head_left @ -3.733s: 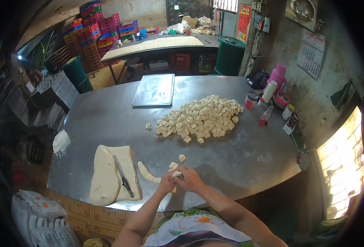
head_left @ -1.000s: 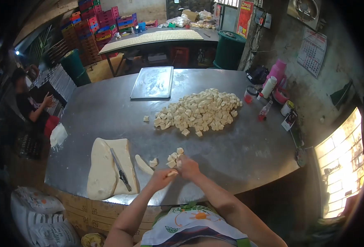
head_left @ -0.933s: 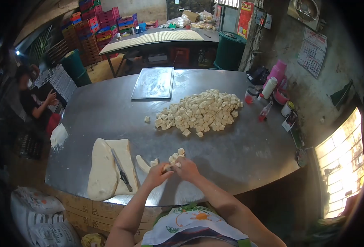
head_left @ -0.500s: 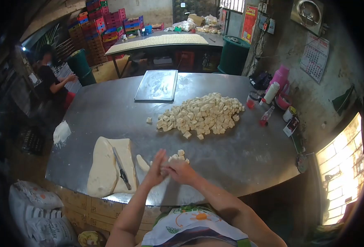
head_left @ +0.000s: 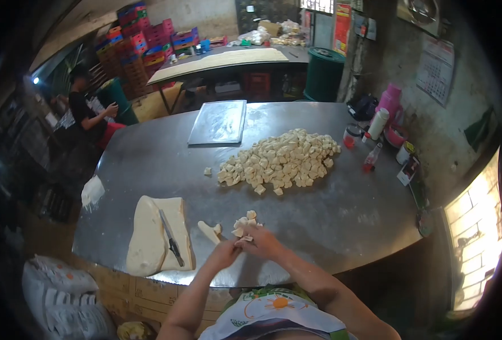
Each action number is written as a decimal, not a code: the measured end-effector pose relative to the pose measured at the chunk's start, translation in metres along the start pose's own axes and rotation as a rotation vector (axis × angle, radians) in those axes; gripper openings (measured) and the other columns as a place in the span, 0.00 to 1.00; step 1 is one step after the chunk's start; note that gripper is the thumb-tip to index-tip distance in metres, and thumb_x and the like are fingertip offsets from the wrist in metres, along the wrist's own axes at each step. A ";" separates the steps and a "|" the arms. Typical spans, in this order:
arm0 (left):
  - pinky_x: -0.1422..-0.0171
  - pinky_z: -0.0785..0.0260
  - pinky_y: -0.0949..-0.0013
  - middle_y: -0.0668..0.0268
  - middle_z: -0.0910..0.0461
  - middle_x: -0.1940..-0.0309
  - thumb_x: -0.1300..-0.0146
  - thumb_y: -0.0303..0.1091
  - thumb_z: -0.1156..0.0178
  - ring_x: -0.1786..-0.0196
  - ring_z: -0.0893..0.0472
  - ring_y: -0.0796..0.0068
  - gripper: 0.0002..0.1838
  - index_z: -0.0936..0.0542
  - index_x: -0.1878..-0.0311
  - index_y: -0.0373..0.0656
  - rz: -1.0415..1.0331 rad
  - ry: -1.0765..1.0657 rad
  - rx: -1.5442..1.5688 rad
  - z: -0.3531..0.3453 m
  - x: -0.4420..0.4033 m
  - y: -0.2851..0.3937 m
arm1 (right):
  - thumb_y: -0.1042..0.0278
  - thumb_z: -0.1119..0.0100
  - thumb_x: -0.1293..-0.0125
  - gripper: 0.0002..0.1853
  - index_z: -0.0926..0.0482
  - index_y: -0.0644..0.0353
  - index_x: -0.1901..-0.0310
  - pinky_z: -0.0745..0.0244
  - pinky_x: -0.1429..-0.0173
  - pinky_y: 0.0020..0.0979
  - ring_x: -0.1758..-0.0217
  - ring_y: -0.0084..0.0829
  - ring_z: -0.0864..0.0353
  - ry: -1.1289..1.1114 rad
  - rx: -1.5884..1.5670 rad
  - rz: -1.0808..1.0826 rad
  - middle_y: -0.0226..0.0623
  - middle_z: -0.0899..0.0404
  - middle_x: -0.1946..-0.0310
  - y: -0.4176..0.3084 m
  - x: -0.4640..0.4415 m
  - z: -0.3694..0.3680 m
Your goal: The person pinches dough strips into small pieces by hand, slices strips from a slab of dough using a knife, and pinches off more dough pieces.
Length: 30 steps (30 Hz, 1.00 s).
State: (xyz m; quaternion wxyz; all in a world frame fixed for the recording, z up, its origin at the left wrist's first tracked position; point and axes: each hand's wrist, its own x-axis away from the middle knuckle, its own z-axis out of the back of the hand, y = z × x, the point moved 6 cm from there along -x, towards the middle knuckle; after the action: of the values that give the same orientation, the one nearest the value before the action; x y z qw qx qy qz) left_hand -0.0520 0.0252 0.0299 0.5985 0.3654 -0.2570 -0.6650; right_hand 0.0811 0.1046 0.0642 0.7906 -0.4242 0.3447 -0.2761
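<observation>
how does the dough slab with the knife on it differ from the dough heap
The dough slab is broad and mostly smooth; the dough heap is many small, lumpy chunks. The slab bears a knife; the heap shows no tool on it. The slab lies near the table's front edge, the heap farther back. Both are pale and rest on the metal table.

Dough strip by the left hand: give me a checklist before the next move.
1. Knife lying on the dough slab, untouched: ok.
2. Dough strip beside the left hand: ok.
3. Piece of dough at the right hand: ok.
4. Firm grip on that piece: cannot tell, too small.
5. Small pieces apart from the big pile: ok.
6. Co-worker clear of the hands: ok.
</observation>
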 end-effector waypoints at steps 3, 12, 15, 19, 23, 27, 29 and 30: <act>0.57 0.27 0.59 0.51 0.18 0.66 0.32 0.27 0.43 0.61 0.17 0.47 0.08 0.22 0.52 0.40 0.034 -0.043 0.088 0.001 0.000 0.026 | 0.60 0.28 0.42 0.18 0.19 0.61 0.56 0.23 0.54 0.43 0.56 0.48 0.18 -0.034 0.042 0.248 0.46 0.18 0.60 -0.022 0.008 0.008; 0.59 0.26 0.61 0.55 0.17 0.71 0.35 0.25 0.41 0.62 0.14 0.57 0.07 0.18 0.54 0.39 -0.008 -0.156 -0.033 -0.023 0.005 0.007 | 0.54 0.30 0.40 0.19 0.20 0.57 0.53 0.22 0.54 0.44 0.59 0.50 0.17 -0.001 0.420 -0.132 0.45 0.18 0.65 0.058 0.023 -0.018; 0.57 0.25 0.63 0.57 0.17 0.69 0.36 0.24 0.41 0.61 0.14 0.62 0.10 0.18 0.52 0.39 -0.049 -0.197 0.037 -0.019 0.006 0.011 | 0.55 0.32 0.39 0.17 0.19 0.56 0.53 0.22 0.54 0.43 0.59 0.48 0.17 -0.082 0.507 -0.386 0.47 0.18 0.65 0.084 0.023 -0.004; 0.52 0.25 0.64 0.60 0.16 0.64 0.38 0.22 0.41 0.58 0.16 0.62 0.14 0.18 0.49 0.40 -0.075 0.042 0.206 -0.008 0.007 -0.016 | 0.56 0.32 0.37 0.16 0.18 0.58 0.55 0.23 0.59 0.44 0.63 0.49 0.15 0.110 0.357 0.084 0.46 0.18 0.68 0.051 0.020 -0.014; 0.46 0.26 0.62 0.57 0.16 0.61 0.38 0.23 0.41 0.52 0.16 0.51 0.15 0.17 0.47 0.40 -0.151 0.247 0.036 -0.005 -0.009 -0.031 | 0.57 0.34 0.37 0.14 0.17 0.59 0.57 0.22 0.55 0.44 0.60 0.47 0.16 -0.208 -0.067 -0.006 0.47 0.18 0.65 0.023 0.012 -0.038; 0.48 0.25 0.61 0.58 0.16 0.59 0.39 0.22 0.41 0.53 0.16 0.51 0.17 0.17 0.47 0.42 0.037 0.160 0.187 -0.017 -0.006 -0.056 | 0.56 0.34 0.37 0.15 0.17 0.58 0.56 0.22 0.56 0.44 0.60 0.47 0.16 -0.050 -0.015 0.052 0.47 0.18 0.65 0.017 -0.005 -0.030; 0.48 0.25 0.61 0.58 0.15 0.58 0.40 0.21 0.40 0.54 0.16 0.53 0.18 0.17 0.46 0.43 0.266 -0.027 0.177 -0.041 -0.002 -0.073 | 0.55 0.34 0.37 0.15 0.17 0.58 0.57 0.22 0.56 0.43 0.60 0.47 0.16 -0.041 0.126 0.014 0.46 0.18 0.65 0.032 -0.002 -0.028; 0.48 0.25 0.61 0.58 0.15 0.58 0.40 0.21 0.40 0.54 0.16 0.53 0.18 0.17 0.46 0.43 0.270 -0.026 0.173 -0.042 0.002 -0.071 | 0.55 0.35 0.37 0.15 0.17 0.58 0.58 0.22 0.56 0.43 0.61 0.47 0.16 -0.029 0.267 -0.027 0.46 0.18 0.65 0.044 0.001 -0.029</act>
State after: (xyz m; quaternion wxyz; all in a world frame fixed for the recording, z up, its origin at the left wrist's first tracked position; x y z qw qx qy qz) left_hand -0.0620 0.0383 -0.0508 0.6453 0.3692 -0.3680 -0.5585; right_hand 0.0654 0.1117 0.0145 0.8410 -0.3237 0.2876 -0.3243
